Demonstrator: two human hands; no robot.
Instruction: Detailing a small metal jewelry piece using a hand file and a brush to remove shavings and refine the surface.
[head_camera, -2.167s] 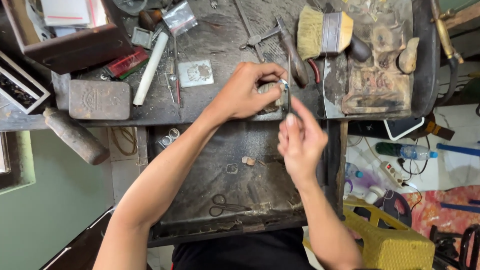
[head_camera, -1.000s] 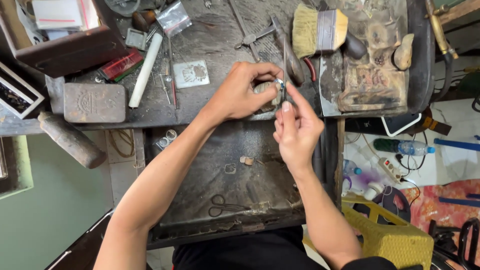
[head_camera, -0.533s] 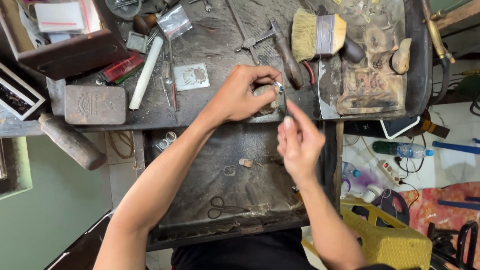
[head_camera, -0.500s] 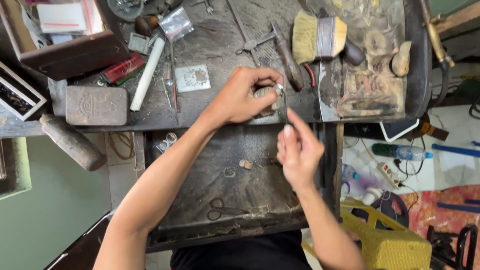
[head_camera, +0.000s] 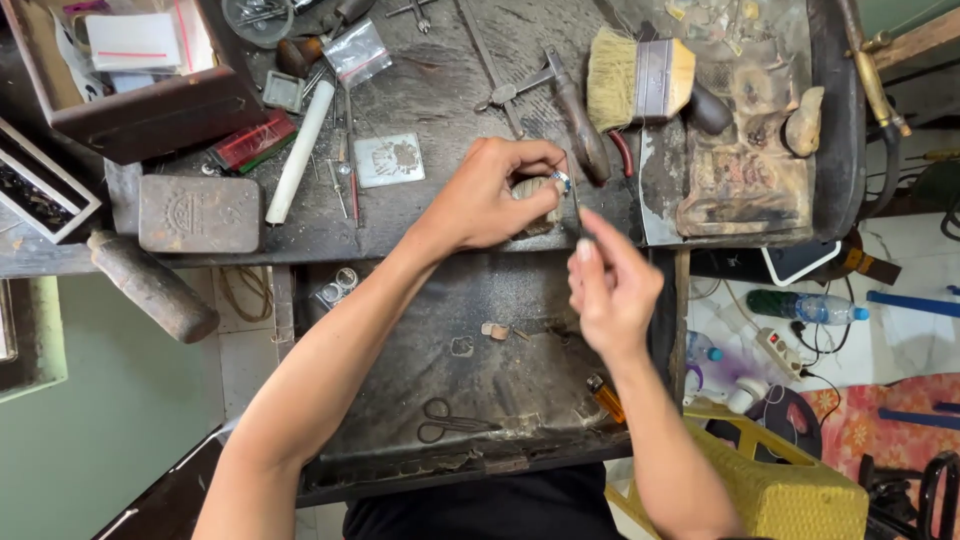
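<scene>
Silver, blue-stoned small ring (head_camera: 560, 181) pinched in left hand (head_camera: 490, 195) grip above dark scuffed metal tabletop (head_camera: 440, 90) edge, thin metal tool (head_camera: 577, 205) pinched in right hand (head_camera: 612, 285) (tip just beside ring), straw-bristled wide brush (head_camera: 640, 75) behind.

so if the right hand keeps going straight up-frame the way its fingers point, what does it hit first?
Most likely the small silvery piece pinched in the left hand against the worn wooden bench peg. The right hand holds a thin tool aimed there; beyond lies the dark-handled hammer. Depth is unclear.
</scene>
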